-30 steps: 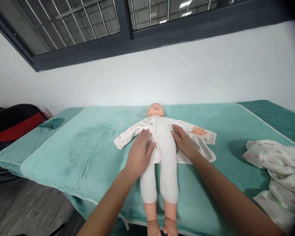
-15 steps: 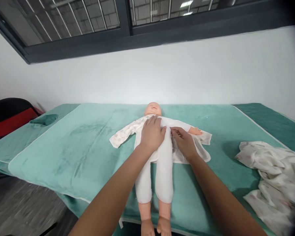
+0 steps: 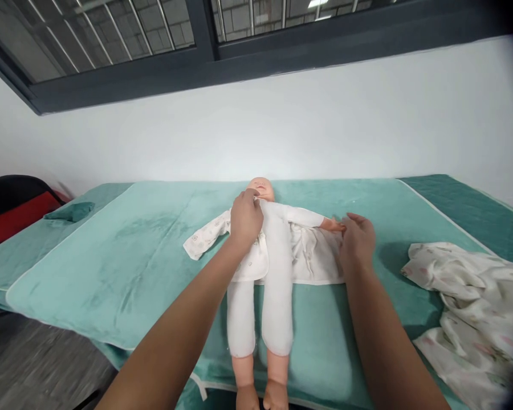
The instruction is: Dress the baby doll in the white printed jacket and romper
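Observation:
A baby doll [image 3: 277,285] with a white cloth body lies on its back, feet towards me. A white printed baby shirt [image 3: 254,262] covers its left-of-picture arm and side; the other half [image 3: 314,256] is spread under the bare white arm at right. My left hand [image 3: 245,219] is closed at the doll's neck, pinching the shirt's collar edge. My right hand [image 3: 358,242] is closed beside the doll's outstretched hand [image 3: 332,224], where the shirt's sleeve runs in behind my fingers. My palm hides the sleeve's end.
The doll lies on a green padded table [image 3: 111,250] against a white wall below a dark window frame [image 3: 239,62]. A crumpled white printed cloth [image 3: 474,307] lies at right. A black and red chair [image 3: 17,210] stands at far left.
My left hand has moved from flat on the doll's chest up to its collar and closed. My right hand has moved right, from the doll's side to beside its hand.

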The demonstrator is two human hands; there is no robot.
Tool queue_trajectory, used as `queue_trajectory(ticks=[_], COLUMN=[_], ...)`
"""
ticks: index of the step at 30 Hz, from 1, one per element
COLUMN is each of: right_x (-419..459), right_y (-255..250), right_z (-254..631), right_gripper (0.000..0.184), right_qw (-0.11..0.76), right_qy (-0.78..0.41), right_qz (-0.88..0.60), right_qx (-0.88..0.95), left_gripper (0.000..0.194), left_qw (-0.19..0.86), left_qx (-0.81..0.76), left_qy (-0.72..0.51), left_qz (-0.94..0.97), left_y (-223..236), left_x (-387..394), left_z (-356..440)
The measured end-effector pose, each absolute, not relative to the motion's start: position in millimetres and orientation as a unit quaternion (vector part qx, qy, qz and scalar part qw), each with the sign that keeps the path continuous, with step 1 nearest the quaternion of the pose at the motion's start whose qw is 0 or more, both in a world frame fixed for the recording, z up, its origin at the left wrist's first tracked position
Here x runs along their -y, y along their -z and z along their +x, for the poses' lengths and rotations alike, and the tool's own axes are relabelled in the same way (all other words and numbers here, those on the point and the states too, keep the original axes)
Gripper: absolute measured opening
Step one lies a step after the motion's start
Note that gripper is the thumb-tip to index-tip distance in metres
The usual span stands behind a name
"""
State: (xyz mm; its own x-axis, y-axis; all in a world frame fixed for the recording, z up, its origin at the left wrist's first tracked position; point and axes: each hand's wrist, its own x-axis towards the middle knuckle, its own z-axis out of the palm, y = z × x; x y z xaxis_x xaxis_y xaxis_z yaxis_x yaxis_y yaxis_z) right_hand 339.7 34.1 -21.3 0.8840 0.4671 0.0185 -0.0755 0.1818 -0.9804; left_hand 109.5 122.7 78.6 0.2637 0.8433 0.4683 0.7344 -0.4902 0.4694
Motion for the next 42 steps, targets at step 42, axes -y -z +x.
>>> queue_trajectory(ticks=[42], right_x=[-17], right_y=[-21], right_z=[327], right_gripper=[0.044], right_qw=[0.661], right_qy=[-0.293], right_qz=[-0.632], right_qx=[0.278], left_gripper=[0.028], left_qw=[-0.171], left_qx=[-0.353], left_qy=[0.052], left_qz=[0.918], left_y=[-104], left_x=[-122], left_z=[177])
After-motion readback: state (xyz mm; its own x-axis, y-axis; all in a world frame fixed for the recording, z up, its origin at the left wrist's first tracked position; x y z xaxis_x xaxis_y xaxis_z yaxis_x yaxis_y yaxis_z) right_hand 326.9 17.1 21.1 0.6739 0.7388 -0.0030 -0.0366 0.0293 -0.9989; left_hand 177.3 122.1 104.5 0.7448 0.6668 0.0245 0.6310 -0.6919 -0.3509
